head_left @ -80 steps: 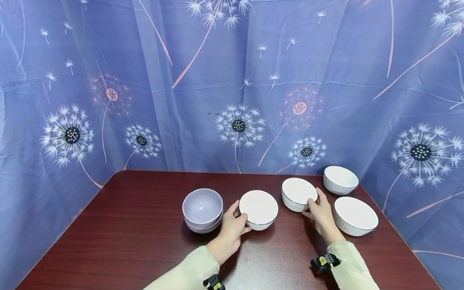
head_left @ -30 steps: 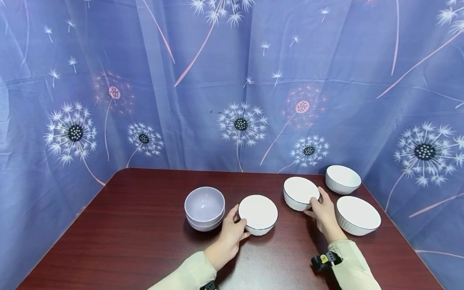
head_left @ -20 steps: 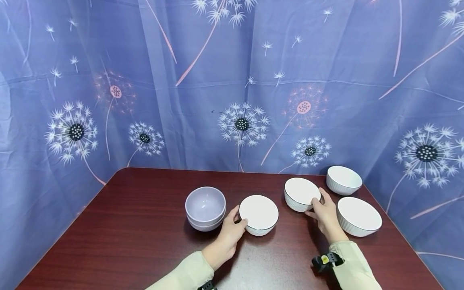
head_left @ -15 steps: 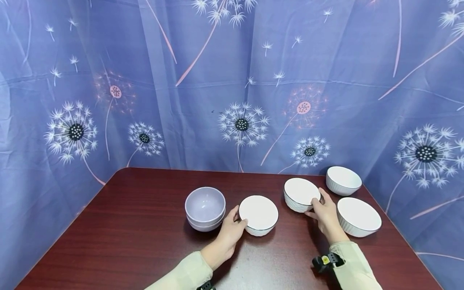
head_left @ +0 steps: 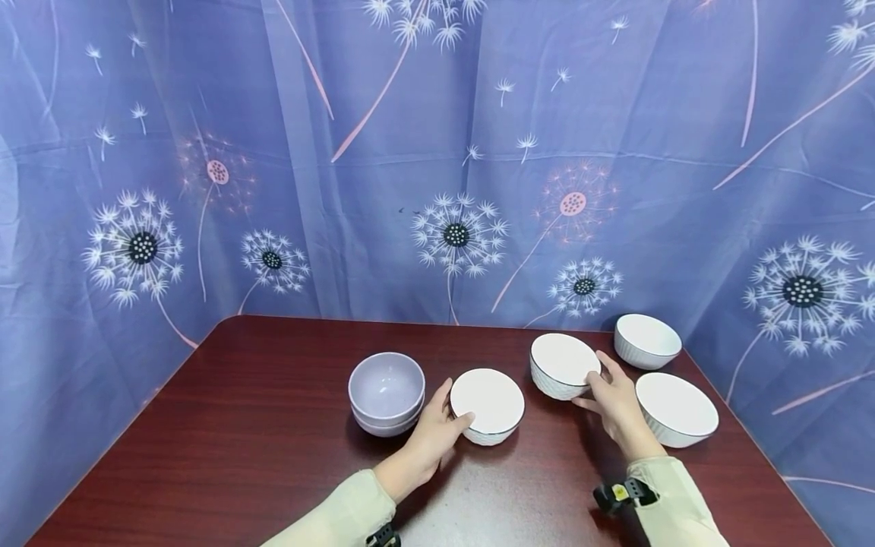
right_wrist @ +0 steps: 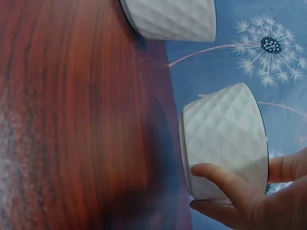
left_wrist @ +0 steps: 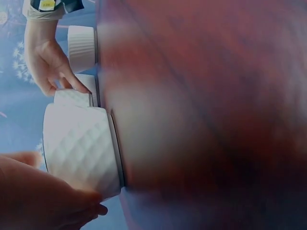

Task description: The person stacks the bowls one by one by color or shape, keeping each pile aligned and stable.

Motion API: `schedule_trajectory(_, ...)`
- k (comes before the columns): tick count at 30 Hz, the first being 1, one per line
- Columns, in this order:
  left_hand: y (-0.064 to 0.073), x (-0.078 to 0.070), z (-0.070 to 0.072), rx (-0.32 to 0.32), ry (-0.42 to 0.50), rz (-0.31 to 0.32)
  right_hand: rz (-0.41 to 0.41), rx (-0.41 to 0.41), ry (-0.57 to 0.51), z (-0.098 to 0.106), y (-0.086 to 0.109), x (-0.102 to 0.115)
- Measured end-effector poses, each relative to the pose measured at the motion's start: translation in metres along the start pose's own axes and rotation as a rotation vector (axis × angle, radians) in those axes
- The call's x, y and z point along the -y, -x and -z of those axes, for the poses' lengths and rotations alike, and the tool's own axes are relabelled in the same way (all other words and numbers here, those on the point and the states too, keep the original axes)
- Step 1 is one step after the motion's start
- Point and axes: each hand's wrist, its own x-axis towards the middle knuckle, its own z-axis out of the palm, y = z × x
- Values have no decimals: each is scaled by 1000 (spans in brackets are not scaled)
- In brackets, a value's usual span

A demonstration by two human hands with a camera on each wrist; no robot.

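Note:
A white bowl [head_left: 487, 401] with a diamond-patterned side and dark rim stands upright at mid-table. My left hand [head_left: 431, 434] is at its near left side, fingers and thumb spread, with the thumb over the rim; in the left wrist view the thumb is blurred and other fingers are near the base. My right hand [head_left: 615, 399] grips a second patterned white bowl [left_wrist: 73, 97] further back, thumb at its rim and fingers against its side. In the right wrist view this bowl [right_wrist: 225, 139] is slightly tilted, and whether it touches the table is unclear.
Two stacked lilac bowls [head_left: 386, 395] stand left of my left hand. Two ribbed white bowls, one at the back corner [head_left: 645, 342] and one nearer [head_left: 677, 410], stand beyond my right hand. A blue dandelion-print cloth [head_left: 383, 190] hangs behind the brown table [head_left: 239, 425].
My left hand has spread its thumb and fingers slightly at the middle bowl, which has stayed put lately. My right hand has shifted its bowl slightly left.

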Motion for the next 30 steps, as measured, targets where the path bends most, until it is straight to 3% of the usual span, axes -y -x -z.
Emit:
schedule_trajectory(9, -3, 1, 2, 37, -120, 11, 8, 34, 20, -5, 9, 7)
schedule_trajectory(30, -6, -1, 8, 44, -209, 26, 105, 171, 7, -21, 22, 27)
